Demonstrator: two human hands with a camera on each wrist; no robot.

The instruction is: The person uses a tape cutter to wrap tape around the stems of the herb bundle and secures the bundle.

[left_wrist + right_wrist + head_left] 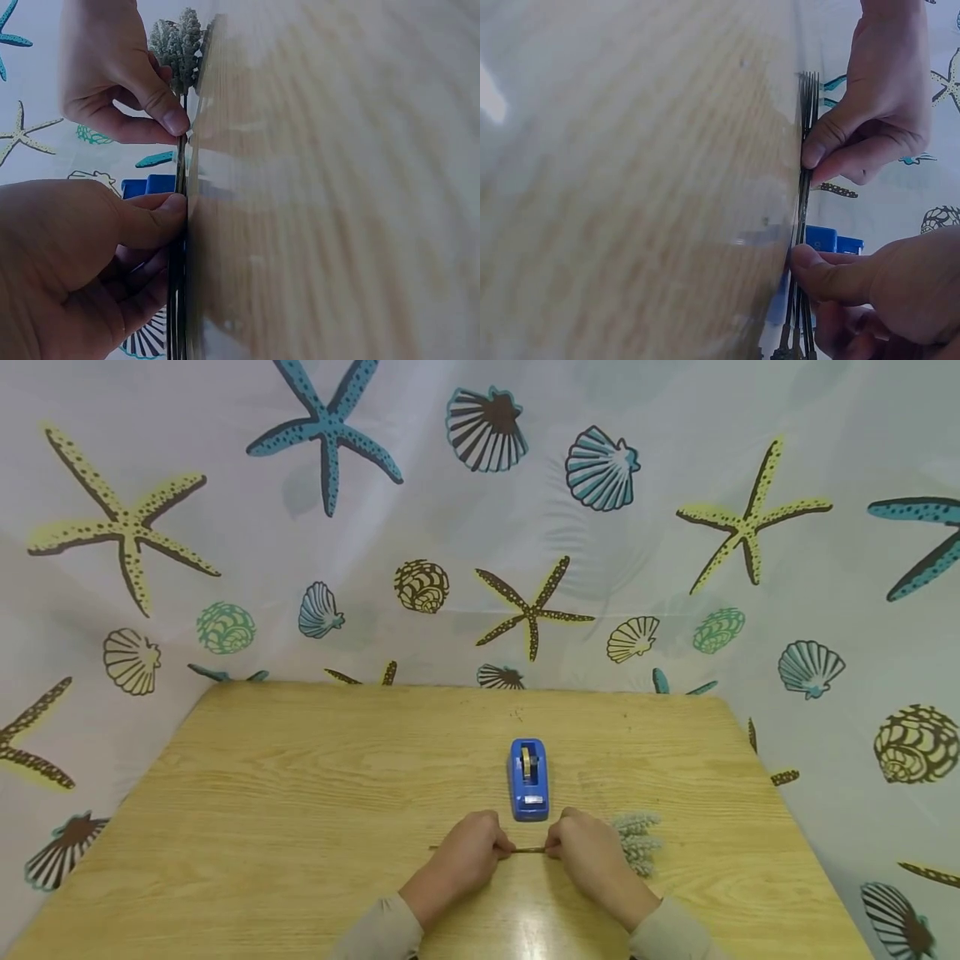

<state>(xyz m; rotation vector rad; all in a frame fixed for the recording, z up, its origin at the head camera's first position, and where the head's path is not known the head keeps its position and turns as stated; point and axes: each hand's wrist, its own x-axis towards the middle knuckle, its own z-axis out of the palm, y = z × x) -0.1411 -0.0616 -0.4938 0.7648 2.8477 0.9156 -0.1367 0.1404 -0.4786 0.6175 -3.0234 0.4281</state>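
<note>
A bundle of thin dark stems [529,850] lies crosswise low over the table, with pale grey-green flower heads [639,843] at its right end. My left hand [471,852] pinches the stems between thumb and fingers left of the middle. Nearer the flower heads, my right hand [588,853] pinches the same bundle. A short length of stem shows between the two hands. In the left wrist view the flower heads [178,49] stand beyond the right hand [124,79]. The right wrist view shows the stems' loose ends [808,90] fanned slightly past the left hand [874,112].
Just beyond the hands stands a blue tape dispenser [529,781] with a roll of tape in it. The wooden table [300,777] ends at the back and sides against a white curtain [450,527] printed with starfish and shells.
</note>
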